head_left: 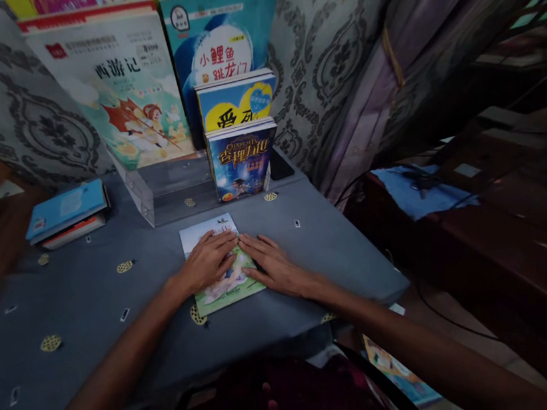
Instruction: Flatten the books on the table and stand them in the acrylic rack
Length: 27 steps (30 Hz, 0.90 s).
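Note:
A thin children's book (229, 291) with a pale top and a green lower cover lies flat on the cloth-covered table (163, 327). Across its upper left part rests my left hand (212, 257), palm down with the fingers stretched out. My right hand (271, 266) lies flat over the book's right edge, its fingers pointing up and left. The two hands' fingertips nearly meet at the middle of the cover. Much of the cover picture is hidden beneath them.
A clear acrylic stand (138, 192) at the back holds a large picture book (142, 128). Beside it are a teal book (229, 19) and a dark blue book (241, 169). Blue-covered books (70, 208) are stacked at left. A dark phone (281, 165) lies behind.

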Motion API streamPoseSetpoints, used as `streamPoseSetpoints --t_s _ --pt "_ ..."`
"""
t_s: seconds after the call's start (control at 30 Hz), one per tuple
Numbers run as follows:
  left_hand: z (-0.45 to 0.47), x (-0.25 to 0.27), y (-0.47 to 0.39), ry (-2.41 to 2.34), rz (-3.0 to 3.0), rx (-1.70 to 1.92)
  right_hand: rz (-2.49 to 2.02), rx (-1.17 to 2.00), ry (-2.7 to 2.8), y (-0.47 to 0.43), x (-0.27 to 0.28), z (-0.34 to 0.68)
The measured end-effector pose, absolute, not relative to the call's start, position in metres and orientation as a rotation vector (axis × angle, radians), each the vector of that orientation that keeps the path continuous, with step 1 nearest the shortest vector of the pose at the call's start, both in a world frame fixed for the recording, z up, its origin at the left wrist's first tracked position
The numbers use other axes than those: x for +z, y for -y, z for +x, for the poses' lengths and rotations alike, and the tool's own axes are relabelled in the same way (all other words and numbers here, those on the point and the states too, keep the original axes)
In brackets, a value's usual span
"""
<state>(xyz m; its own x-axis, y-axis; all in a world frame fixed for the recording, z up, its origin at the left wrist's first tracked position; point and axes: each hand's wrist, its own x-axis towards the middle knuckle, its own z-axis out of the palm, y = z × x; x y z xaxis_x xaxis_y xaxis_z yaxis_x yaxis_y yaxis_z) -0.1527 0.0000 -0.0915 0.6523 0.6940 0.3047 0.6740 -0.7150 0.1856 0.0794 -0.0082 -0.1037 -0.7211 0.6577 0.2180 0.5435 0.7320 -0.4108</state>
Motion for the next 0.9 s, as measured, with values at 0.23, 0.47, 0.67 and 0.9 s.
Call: streamPoseSetpoints --t_s 0.23,0.47,0.67,0.9 --pt "-0.150 -0.092 0.006 -1.201 2.806 0.542 -0.934 0.461 2.583 0.010 -0.104 0.080" --pt "-0.147 -0.085 0.030 -1.146 2.782 0.512 -0.891 0.490 2.613 0.029 -0.099 0.091" --pt "-0.143 -0.086 0.036 -1.171 2.772 0.539 -0.895 0.484 2.622 0.033 -0.096 0.091" --pt "-0.140 -0.084 0.059 -1.183 2.740 0.502 -0.813 0.499 2.632 0.045 -0.099 0.101"
